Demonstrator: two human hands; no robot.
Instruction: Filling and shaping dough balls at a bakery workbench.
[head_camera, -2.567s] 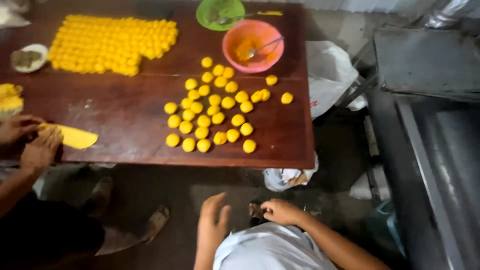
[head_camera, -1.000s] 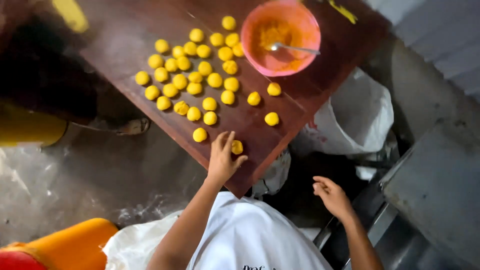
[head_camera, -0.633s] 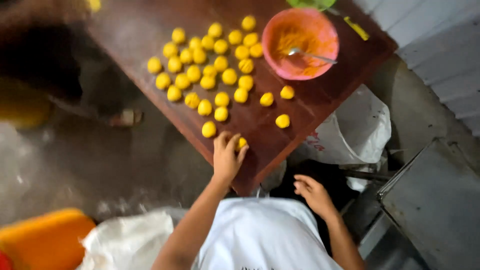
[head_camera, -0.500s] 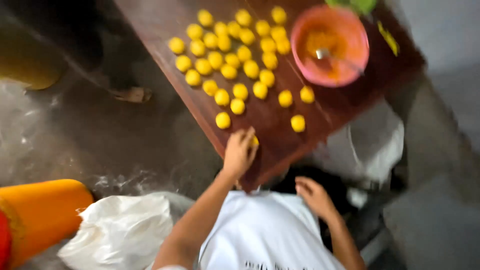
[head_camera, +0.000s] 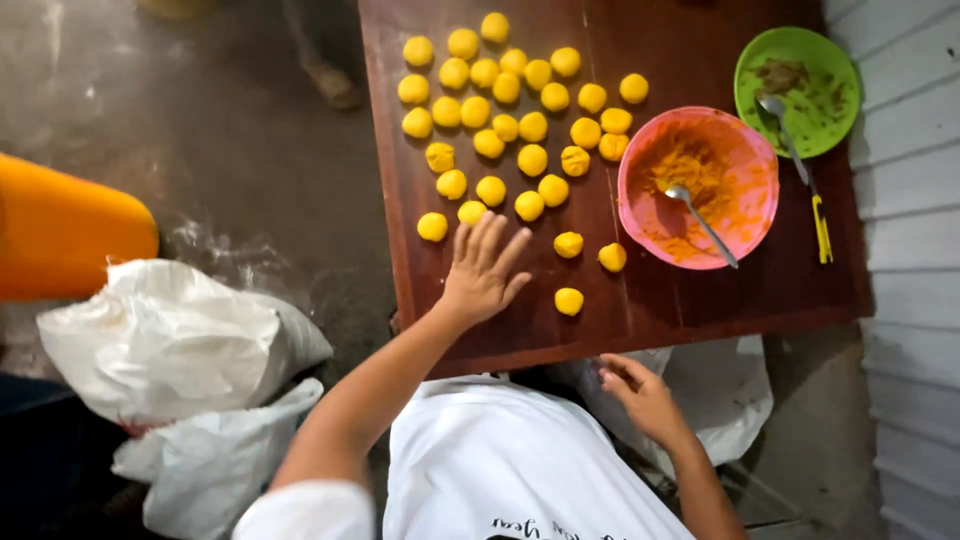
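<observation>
My left hand (head_camera: 482, 270) lies flat on the dark wooden table (head_camera: 700, 300), fingers spread, its fingertips just below a yellow dough ball (head_camera: 472, 212). It holds nothing. Several yellow dough balls (head_camera: 510, 100) sit in loose rows above it, and three stray ones (head_camera: 569, 301) lie to its right. My right hand (head_camera: 642, 396) hangs below the table's near edge with fingers loosely apart, over a white bag (head_camera: 720, 390). A pink bowl (head_camera: 640, 170) with orange paste and a spoon (head_camera: 703, 222) stands to the right.
A green plate (head_camera: 830, 60) with a spoon sits at the table's far right corner, next to a yellow-handled tool (head_camera: 821, 228). White sacks (head_camera: 170, 340) and an orange container (head_camera: 60, 235) lie on the concrete floor at left. A corrugated wall (head_camera: 910, 250) runs along the right.
The camera has swung so the table now sits squarely ahead. My left hand has slid further onto the table toward the ball rows; the right hand stays below the edge.
</observation>
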